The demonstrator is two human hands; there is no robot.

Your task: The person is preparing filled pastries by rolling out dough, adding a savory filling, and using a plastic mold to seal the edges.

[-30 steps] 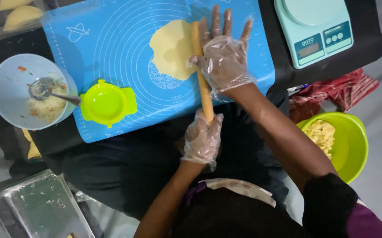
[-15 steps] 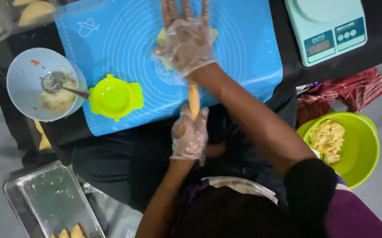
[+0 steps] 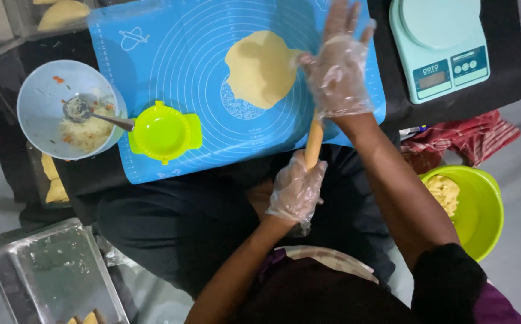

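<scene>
A flat round of yellow dough (image 3: 261, 67) lies on the blue silicone mat (image 3: 176, 72). Both my hands wear clear plastic gloves. My right hand (image 3: 338, 63) lies flat, fingers spread, on the far part of a wooden rolling pin (image 3: 313, 141) at the dough's right edge. My left hand (image 3: 296, 191) is closed round the pin's near end, off the mat's front edge. The pin runs away from me, mostly hidden under my hands.
A lime-green dumpling press (image 3: 163, 132) sits on the mat's front left. A pale bowl (image 3: 47, 99) with filling and a spoon is left. A teal kitchen scale (image 3: 440, 45) stands far right. A green bowl (image 3: 482, 207) of dough and a red cloth (image 3: 470, 141) lie right; a metal tray (image 3: 50, 276) lies lower left.
The pin and my right hand have rolled back off the dough to its right edge. The dough round is uncovered again. My left hand stays on the near end.
</scene>
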